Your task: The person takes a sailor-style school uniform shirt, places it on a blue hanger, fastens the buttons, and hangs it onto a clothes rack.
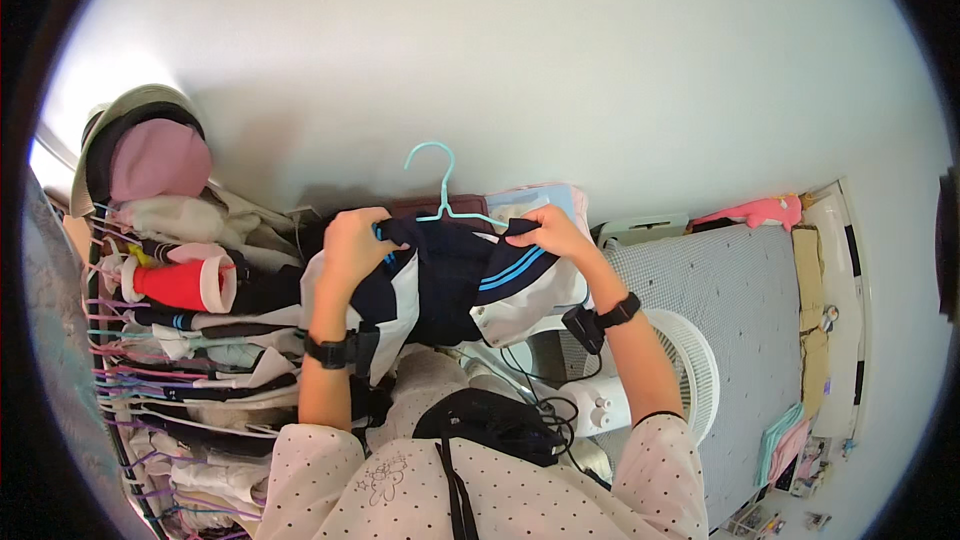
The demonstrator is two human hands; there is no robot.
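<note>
A navy and white jacket [450, 285] with blue stripes hangs spread between my hands in front of my body. My left hand [355, 244] pinches its left shoulder, and my right hand [551, 234] grips the cloth at the right shoulder near the striped edge. Inside the garment sits a light turquoise clothes hanger [445, 187]; its hook rises above the collar, and part of its bar shows between my hands. The hanger's lower parts are hidden under the cloth.
To the left, a clothes rail [112, 420] carries many garments on coloured hangers, with hats [161, 157] at its far end. A white fan [694, 375] stands at my right, before a bed with a checked cover [720, 300]. Black cables [551, 420] hang near my waist.
</note>
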